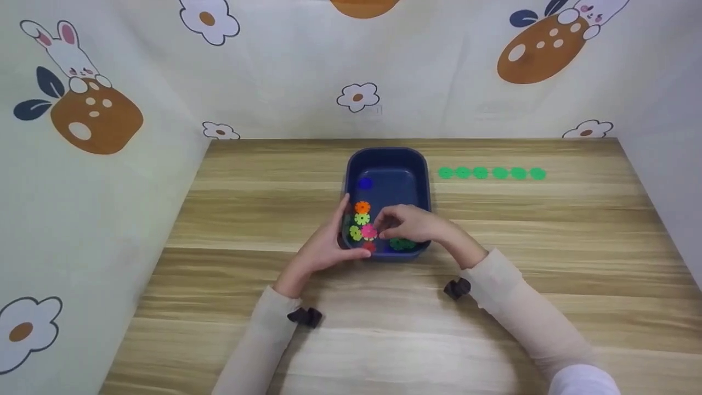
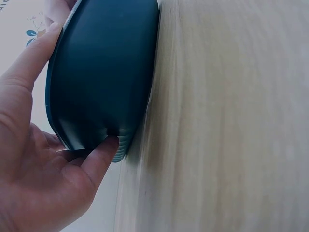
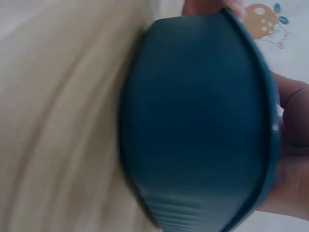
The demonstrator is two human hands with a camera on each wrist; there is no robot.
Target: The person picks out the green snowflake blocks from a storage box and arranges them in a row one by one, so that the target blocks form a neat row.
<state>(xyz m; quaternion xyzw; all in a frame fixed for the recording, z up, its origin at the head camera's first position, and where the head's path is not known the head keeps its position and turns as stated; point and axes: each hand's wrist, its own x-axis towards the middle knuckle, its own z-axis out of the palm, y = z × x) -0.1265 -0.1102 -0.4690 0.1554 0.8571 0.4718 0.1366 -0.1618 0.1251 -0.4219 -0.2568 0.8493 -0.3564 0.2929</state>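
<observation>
A dark blue plastic bin (image 1: 388,159) stands on the table. In the head view my left hand (image 1: 323,247) holds its near left corner, thumb along the near wall and fingers at the left side; the left wrist view shows the thumb against the outer wall of the bin (image 2: 101,72). My right hand (image 1: 408,222) reaches inside with bent fingers, thumb apart from the fingertips, beside a pink flower-shaped disc (image 1: 368,231). Around it lie yellow-green discs (image 1: 356,233), an orange disc (image 1: 362,207) and a red disc (image 1: 369,247). Dark green discs (image 1: 402,243) lie partly under the right hand.
Several green flower-shaped discs (image 1: 481,173) form a row on the wooden table (image 1: 263,192), right of the bin. A blue disc (image 1: 365,183) lies in the bin's far left part. Behind the table hangs a patterned cloth (image 1: 296,66).
</observation>
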